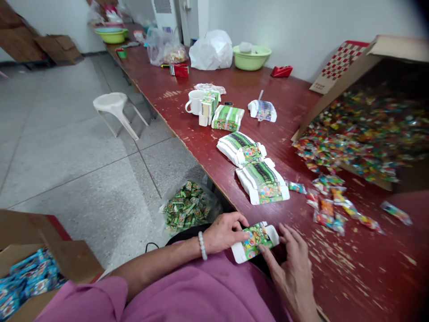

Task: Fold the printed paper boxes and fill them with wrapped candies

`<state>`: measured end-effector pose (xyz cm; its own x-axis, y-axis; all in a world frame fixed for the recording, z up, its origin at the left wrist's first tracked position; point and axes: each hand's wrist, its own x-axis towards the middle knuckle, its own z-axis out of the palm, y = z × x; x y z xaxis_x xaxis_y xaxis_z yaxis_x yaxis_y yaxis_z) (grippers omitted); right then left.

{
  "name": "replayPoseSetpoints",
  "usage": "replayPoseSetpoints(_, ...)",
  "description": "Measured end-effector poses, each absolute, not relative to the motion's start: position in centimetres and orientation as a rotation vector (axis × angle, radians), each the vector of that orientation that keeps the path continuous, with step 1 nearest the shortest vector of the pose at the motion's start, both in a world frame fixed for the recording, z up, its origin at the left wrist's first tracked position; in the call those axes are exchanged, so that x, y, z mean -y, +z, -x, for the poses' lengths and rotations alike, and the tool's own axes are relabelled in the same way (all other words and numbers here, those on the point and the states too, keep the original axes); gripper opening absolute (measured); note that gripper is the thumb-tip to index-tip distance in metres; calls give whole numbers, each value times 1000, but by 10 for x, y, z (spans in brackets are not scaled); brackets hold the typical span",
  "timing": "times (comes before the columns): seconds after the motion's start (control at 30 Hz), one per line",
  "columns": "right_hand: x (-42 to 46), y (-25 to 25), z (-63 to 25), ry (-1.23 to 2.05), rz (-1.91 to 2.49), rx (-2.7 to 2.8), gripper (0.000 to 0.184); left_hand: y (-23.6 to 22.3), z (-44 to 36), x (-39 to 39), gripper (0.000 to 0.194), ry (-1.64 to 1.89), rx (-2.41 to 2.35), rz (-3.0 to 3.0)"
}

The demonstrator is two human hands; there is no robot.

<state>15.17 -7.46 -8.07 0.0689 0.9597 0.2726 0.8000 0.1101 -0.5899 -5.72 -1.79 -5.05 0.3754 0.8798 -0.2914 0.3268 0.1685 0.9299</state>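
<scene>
No text, brand or number can be read with certainty. Colourful print covers the small green carton held at the front, but its lettering is too small to make out. The flat green cartons stacked on the table carry similar print, equally unreadable. A red-and-white checkered panel at the right bears a line of dark characters near its lower edge, too blurred to decipher.

One wide, head-worn view looks forward and down over the wearer's pink shirt; the left fingers and right fingers appear close, low down. The counter recedes toward the upper left, floor alongside, pale wall beyond.
</scene>
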Motion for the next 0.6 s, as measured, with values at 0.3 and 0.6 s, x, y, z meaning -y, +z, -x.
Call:
replayPoseSetpoints(0.3,62,-40,-141,1203,1404,920,40,-25,62,11,36,481,-784,-1039)
replayPoseSetpoints(0.6,60,-3,-131,1290,1275,1048,31,-15,34,7,60,158,-297,-768)
